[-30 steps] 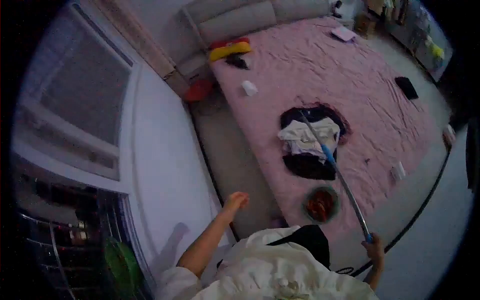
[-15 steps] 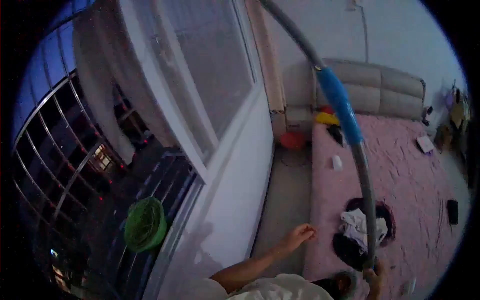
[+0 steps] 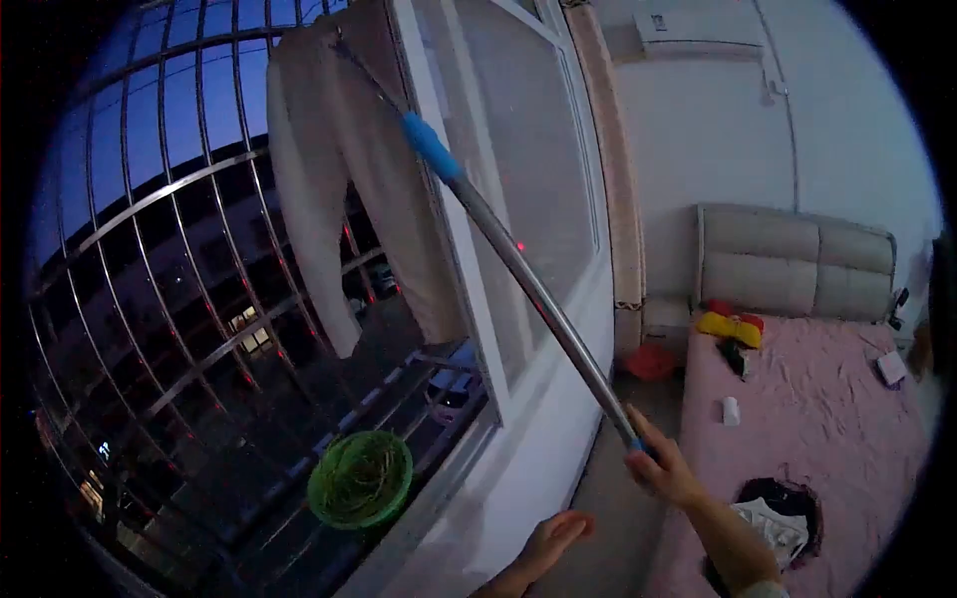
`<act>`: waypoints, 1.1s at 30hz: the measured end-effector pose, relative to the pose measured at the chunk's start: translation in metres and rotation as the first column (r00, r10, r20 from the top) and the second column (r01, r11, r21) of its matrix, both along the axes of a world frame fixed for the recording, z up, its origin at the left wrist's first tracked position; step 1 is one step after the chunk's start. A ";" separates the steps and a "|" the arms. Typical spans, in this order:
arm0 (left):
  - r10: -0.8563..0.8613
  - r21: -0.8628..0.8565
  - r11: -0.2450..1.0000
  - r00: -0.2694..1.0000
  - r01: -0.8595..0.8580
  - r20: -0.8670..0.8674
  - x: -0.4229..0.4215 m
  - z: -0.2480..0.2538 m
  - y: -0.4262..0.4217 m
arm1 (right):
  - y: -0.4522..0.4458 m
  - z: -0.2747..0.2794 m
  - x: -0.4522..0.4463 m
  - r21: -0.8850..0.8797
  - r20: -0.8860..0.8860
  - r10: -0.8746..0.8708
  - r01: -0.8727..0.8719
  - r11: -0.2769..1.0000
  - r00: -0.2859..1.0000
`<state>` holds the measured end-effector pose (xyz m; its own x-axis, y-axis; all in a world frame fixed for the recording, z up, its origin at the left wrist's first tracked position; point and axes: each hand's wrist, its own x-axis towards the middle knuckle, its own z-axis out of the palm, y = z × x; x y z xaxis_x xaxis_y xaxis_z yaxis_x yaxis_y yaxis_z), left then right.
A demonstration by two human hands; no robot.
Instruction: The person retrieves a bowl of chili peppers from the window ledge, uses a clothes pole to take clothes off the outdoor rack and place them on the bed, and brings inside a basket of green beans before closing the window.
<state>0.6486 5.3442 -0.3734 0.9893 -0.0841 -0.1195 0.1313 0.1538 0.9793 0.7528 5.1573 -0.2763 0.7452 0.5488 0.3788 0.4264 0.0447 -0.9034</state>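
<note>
My right hand (image 3: 658, 463) grips the lower end of a metal pole (image 3: 543, 304) with a blue sleeve near its upper part. The pole slants up and left through the open window, its thin tip near the top of light-coloured trousers (image 3: 349, 159) that hang by the window bars. Low in the view, between the wall and the bed, is my left hand (image 3: 558, 538); it touches nothing, and its fingers look loosely extended.
Metal bars (image 3: 189, 179) enclose the window, with a green basket (image 3: 361, 478) on the ledge inside them. To the right stands a bed (image 3: 797, 419) bearing dark and white clothes (image 3: 778, 528). A red basin (image 3: 650, 362) is on the floor.
The view has turned left and up toward the window. The pole has swung from over the bed to the hanging trousers, still in my right hand.
</note>
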 end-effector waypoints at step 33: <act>0.480 -0.073 0.877 0.868 -0.475 0.126 -0.108 -0.009 0.149 | 0.304 0.255 0.070 0.445 0.272 -0.032 -0.096 0.890 0.962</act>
